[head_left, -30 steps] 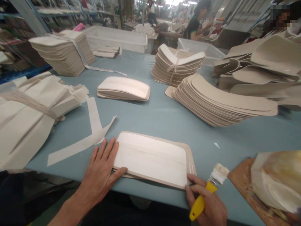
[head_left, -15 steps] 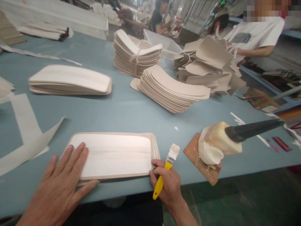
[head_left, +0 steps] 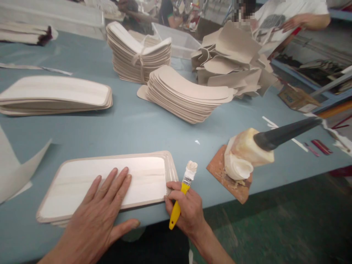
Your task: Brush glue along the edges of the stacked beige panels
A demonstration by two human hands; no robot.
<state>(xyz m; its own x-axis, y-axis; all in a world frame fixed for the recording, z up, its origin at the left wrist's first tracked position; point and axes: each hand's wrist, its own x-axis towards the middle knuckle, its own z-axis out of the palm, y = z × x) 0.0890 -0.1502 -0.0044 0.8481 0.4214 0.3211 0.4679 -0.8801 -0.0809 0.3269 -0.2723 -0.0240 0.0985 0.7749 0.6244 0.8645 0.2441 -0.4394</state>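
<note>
My left hand (head_left: 100,211) lies flat on a white panel with a beige border (head_left: 145,178), fingers stretched and thumb hanging past the near edge. Beneath that panel are other beige-edged pieces, fanned out slightly at the right end. My right hand (head_left: 189,209) holds a paintbrush with a yellow handle (head_left: 176,212), its bristles pointing up and coated in white paste. The same hand's thumb and fingertips touch the right edge of the panels. To the right, a cream-coloured container (head_left: 249,148) with white paste at its mouth and a dark handle rests on a brown board (head_left: 217,165).
A stack of white-topped panels (head_left: 55,88) lies at left. Curved beige pieces (head_left: 189,95), a tied bundle (head_left: 140,55) and loose beige pieces (head_left: 236,55) stand farther back. White sheets (head_left: 16,168) lie left. A person in a white shirt (head_left: 297,14) stands beyond the table.
My left hand has slid right, from the panel's left end to nearer its middle. My right hand stays at the right edge with the brush. The whole view has shifted a little.
</note>
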